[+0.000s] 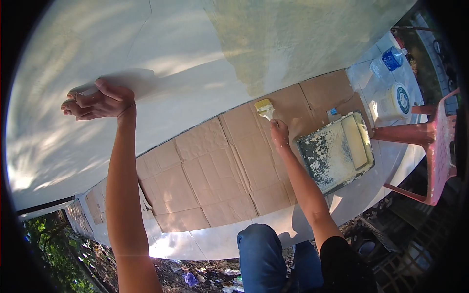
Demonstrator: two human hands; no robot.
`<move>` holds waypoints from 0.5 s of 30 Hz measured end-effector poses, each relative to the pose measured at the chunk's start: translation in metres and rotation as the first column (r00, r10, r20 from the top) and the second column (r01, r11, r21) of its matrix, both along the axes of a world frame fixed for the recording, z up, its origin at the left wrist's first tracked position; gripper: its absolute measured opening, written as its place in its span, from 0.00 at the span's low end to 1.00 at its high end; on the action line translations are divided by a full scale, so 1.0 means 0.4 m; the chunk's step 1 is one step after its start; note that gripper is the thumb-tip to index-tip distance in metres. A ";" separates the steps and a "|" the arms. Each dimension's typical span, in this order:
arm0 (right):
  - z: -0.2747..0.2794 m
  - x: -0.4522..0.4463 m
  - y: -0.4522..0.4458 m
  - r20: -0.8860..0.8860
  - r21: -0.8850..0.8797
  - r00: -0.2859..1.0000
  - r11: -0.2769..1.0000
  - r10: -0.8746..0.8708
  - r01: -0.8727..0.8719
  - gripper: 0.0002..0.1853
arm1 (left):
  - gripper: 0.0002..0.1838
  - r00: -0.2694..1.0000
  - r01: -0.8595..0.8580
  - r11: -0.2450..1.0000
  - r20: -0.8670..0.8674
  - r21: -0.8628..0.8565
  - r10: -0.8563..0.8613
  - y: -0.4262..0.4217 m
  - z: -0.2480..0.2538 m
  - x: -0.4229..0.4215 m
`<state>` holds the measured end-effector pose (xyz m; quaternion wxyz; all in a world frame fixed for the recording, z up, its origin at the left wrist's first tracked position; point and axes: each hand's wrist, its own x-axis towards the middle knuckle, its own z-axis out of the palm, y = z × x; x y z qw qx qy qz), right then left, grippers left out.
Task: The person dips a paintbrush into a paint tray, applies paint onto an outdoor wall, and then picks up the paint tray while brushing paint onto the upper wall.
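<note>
Beyond the right hand point(279, 134), gripping a flat, yellow-bristled paintbrush point(264, 109), greenish-yellow coating point(293, 41) partly covers the smooth, pale wall point(181, 93), leaving whitish surface beside the loosely curled, empty left hand point(101, 101).

1. I hold the brush point(264, 109) in my right grip point(279, 134); its wide, flat bristles are coated in yellowish paint and point toward the wall, above the cardboard point(210, 171).
2. The paint tray point(336, 152) lies to the right of the brush, partly on the cardboard, dark and crusted with pale splatters, cream paint pooled in its well.
3. The wall point(181, 88) is pale, with an uneven yellowish-green patch.
</note>
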<state>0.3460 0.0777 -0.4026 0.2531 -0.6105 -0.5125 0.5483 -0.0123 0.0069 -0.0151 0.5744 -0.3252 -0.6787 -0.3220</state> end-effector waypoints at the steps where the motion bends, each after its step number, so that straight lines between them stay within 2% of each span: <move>1: -0.006 -0.034 0.030 0.063 0.018 0.998 1.000 0.009 -0.010 0.17 | 0.34 1.000 -0.009 1.000 0.005 -0.003 0.009 0.001 0.000 -0.004; 3: -0.016 -0.085 0.062 0.192 0.052 0.981 0.998 0.026 -0.036 0.16 | 0.34 0.999 -0.030 1.000 0.021 -0.009 0.030 -0.002 -0.004 -0.008; 6: 0.118 -0.070 0.060 -0.242 -0.027 0.970 0.999 0.022 -0.029 0.15 | 0.41 0.998 0.009 1.000 0.065 -0.021 -0.008 -0.001 -0.004 -0.002; 9: 0.285 0.005 0.005 -0.430 -0.184 0.895 0.982 -0.118 0.041 0.14 | 0.42 0.999 0.021 1.000 0.048 -0.017 -0.020 -0.002 -0.004 -0.005; 12: 0.226 0.056 -0.038 -0.297 -0.201 0.950 0.979 -0.099 0.039 0.14 | 0.34 1.000 -0.016 0.999 -0.001 -0.028 0.016 0.002 0.000 -0.001; 14: 0.032 0.033 -0.020 -0.125 -0.095 0.992 0.995 -0.018 0.006 0.14 | 0.35 1.000 -0.009 1.000 0.030 0.001 0.009 0.001 0.001 0.006; 15: 0.003 0.012 0.011 -0.096 -0.051 0.995 0.999 0.002 -0.007 0.14 | 0.36 0.999 -0.003 1.000 0.042 0.016 0.002 0.004 0.002 0.007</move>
